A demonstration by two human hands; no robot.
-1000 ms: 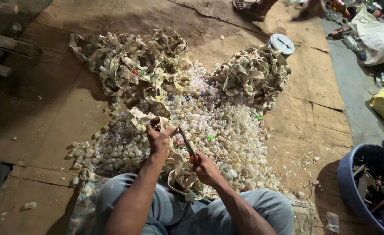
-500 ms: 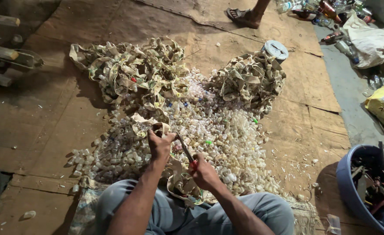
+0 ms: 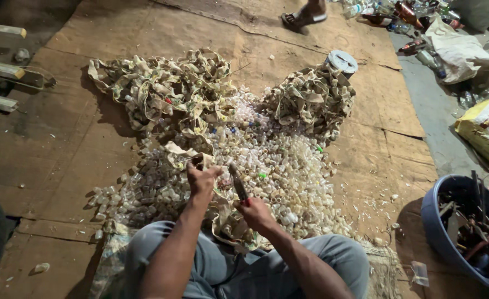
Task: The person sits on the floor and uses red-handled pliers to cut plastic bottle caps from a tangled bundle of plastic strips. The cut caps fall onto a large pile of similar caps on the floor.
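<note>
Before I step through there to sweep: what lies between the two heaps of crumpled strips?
In the head view, a spread of small clear plastic pieces, with a few coloured ones, fills the gap between the left heap and the right heap.

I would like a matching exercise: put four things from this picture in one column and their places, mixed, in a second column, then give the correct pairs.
Things:
1. blue plastic tub of metal scrap
2. round white dial scale
3. yellow printed sack
4. red-handled cutting tool

Places:
A. in the right hand
B. at the far edge of the right-hand label heap
C. bottom right corner
D. right edge, above the tub

Pairs: 1-C, 2-B, 3-D, 4-A
</note>
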